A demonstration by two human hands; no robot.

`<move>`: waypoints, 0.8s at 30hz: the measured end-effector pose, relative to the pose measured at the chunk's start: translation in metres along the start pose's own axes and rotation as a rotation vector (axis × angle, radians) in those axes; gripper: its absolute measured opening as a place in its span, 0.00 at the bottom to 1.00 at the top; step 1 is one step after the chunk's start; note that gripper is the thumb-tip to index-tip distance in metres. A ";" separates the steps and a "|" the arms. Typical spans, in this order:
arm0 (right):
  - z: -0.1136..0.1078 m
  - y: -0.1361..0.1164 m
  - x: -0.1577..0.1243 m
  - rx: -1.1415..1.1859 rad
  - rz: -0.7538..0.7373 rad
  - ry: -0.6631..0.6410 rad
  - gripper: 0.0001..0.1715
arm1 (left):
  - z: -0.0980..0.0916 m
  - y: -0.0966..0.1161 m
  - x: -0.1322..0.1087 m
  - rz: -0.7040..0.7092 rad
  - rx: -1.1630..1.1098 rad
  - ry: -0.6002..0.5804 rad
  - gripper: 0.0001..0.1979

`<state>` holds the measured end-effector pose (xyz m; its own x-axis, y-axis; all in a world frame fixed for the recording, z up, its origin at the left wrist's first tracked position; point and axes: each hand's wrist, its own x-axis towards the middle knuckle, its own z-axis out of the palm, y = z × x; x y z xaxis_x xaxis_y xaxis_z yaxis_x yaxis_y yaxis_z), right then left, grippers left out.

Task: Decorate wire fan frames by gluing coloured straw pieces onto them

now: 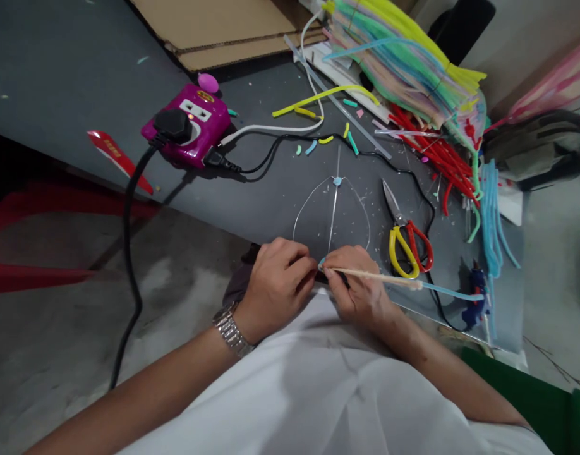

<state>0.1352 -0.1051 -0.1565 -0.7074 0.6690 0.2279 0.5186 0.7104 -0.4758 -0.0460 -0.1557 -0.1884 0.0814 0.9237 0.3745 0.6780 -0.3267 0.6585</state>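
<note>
While the left hand (275,284) is pinching the wire frame (333,215) steady near the table's (271,189) near edge, the right hand (359,284) is gripping a cream-and-blue pipe cleaner (380,278) against it.

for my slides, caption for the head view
Left hand and right hand meet at a tan-and-blue pipe cleaner by a thin wire frame, beside red-and-yellow-handled scissors

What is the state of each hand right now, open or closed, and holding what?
Left hand: closed, pinching the bottom of the wire frame.
Right hand: closed, holding a pale chenille stem at the frame's bottom.
</note>
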 end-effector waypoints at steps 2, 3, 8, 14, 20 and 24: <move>0.000 0.000 0.002 -0.009 0.009 -0.016 0.11 | 0.000 0.000 0.000 0.002 0.001 0.000 0.07; 0.000 0.000 0.003 -0.013 0.014 -0.022 0.12 | 0.001 -0.001 0.000 0.004 0.001 0.001 0.07; 0.000 -0.001 0.006 0.023 0.016 -0.004 0.11 | 0.002 -0.002 -0.001 0.015 -0.004 0.013 0.07; -0.013 0.005 0.002 0.282 0.176 0.099 0.07 | 0.001 -0.003 0.000 0.026 -0.008 -0.004 0.06; -0.008 0.007 -0.001 0.142 -0.017 0.065 0.07 | 0.000 -0.003 0.001 0.027 -0.005 -0.016 0.06; -0.004 0.004 0.000 0.087 -0.056 0.025 0.07 | -0.001 -0.004 0.001 0.028 -0.001 -0.028 0.06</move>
<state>0.1386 -0.1011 -0.1553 -0.7211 0.6352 0.2766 0.4344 0.7256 -0.5337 -0.0492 -0.1538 -0.1897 0.1209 0.9192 0.3747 0.6745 -0.3530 0.6484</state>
